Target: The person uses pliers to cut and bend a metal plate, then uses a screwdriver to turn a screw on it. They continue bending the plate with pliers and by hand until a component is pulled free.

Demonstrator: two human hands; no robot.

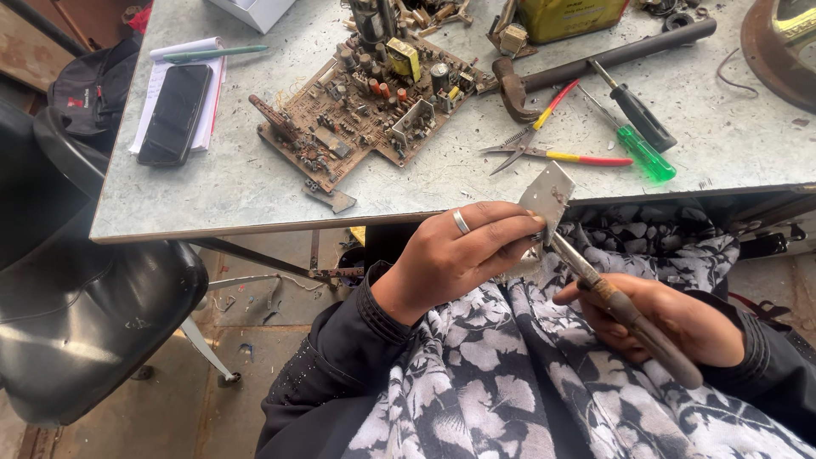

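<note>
I saw a small grey metal plate (548, 197) pinched upright between the thumb and fingers of the left hand (455, 255), just below the table's front edge and over my lap. The left hand was clenched round the plate's lower corner, a silver ring (460, 222) on one finger. The right hand (671, 321) was closed about the brown handles of a pair of pliers (620, 308), whose nose met the plate at its bottom edge, right beside the left fingertips.

Just beyond the hands, on the grey table (238, 191), lay red-and-yellow-handled cutters (548, 144) and, to their right, a green-handled screwdriver (642, 151) beside a black-handled one (637, 113). Above the left hand sat a brown circuit board (365, 110) crowded with parts. A hammer (595, 61) lay farther back. Well off to the left, a black phone (174, 113) rested on a notepad with a green pen (212, 53). A black chair (81, 297) stood left of my left arm.
</note>
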